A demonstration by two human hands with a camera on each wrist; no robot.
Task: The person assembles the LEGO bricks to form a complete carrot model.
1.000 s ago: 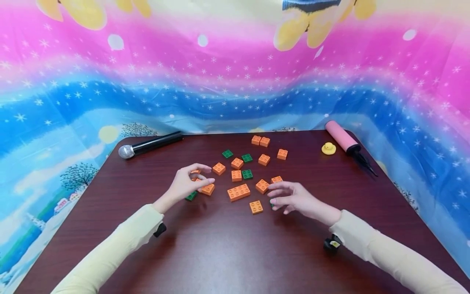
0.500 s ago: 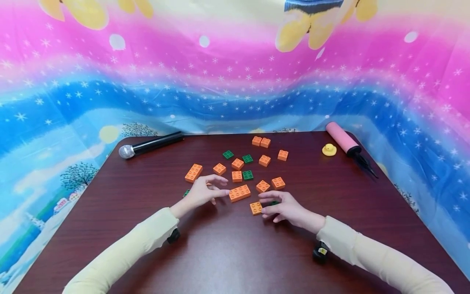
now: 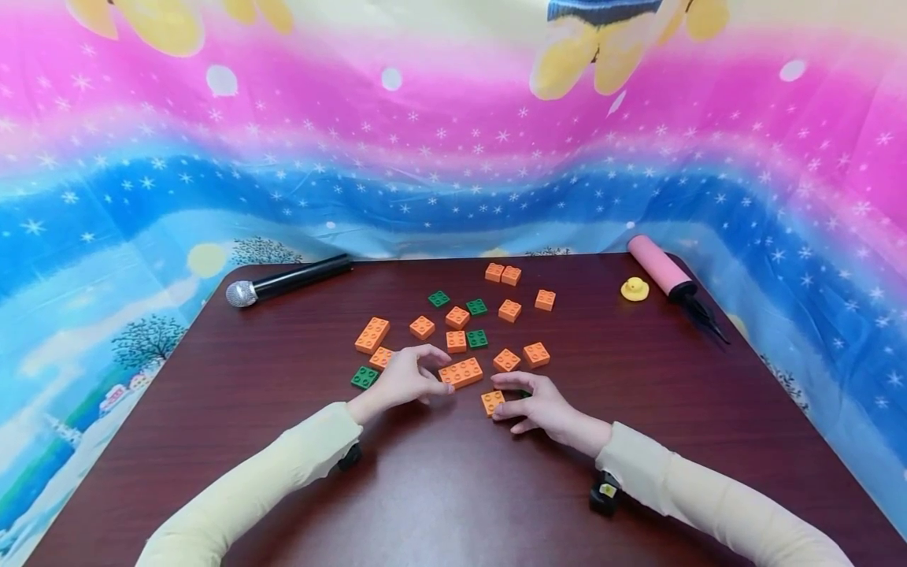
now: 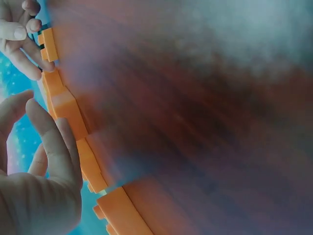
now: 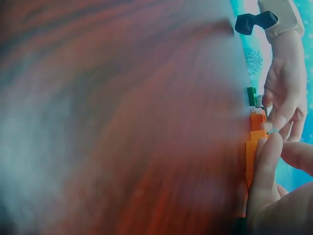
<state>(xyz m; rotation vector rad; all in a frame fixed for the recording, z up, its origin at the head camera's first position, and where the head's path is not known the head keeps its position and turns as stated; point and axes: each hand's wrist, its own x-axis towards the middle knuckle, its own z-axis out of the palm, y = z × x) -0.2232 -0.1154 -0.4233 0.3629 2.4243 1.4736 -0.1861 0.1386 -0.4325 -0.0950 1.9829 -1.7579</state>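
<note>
My left hand [image 3: 404,379] hovers with fingers spread and bent at the left end of a long orange toy brick [image 3: 462,373], its thumb tip right at the near corner. In the left wrist view nothing sits between the fingers of that hand [image 4: 46,181]. To the right, my right hand [image 3: 544,406] reaches in with loosely bent fingers. Its thumb overlaps the right edge of a small square orange brick [image 3: 492,403]. A green brick [image 3: 525,393] is mostly hidden behind this hand. Orange bricks [image 5: 250,161] line up beside its fingers in the right wrist view.
Several orange and green bricks, such as a green one [image 3: 364,377] and a long orange one [image 3: 372,335], lie scattered on the dark table [image 3: 453,488]. Farther back are a microphone [image 3: 290,280], a yellow rubber duck [image 3: 634,289] and a pink hand pump [image 3: 662,266].
My left hand has moved right, from the bricks on the left to the long orange brick. My right hand has shifted left and slightly nearer, to the small orange brick. The bricks look unmoved.
</note>
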